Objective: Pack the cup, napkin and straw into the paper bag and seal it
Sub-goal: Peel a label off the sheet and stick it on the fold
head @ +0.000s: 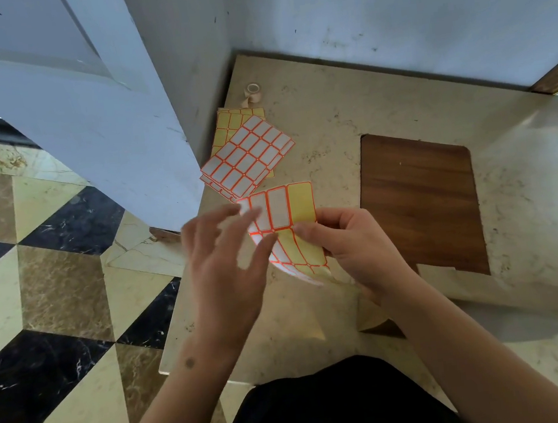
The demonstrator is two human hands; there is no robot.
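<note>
My right hand pinches a yellow label sheet with red-edged white stickers and holds it bent above the marble table. My left hand is blurred, its fingers spread and fairly straight, the fingertips at the sheet's left edge. A pale paper bag lies flat on the table under and beyond my right forearm, with a folded brown corner near my wrist. I see no cup, napkin or straw.
More label sheets are stacked at the table's far left, with a small tape roll behind them. A dark wood panel is set into the tabletop. A white door and the tiled floor lie left of the table edge.
</note>
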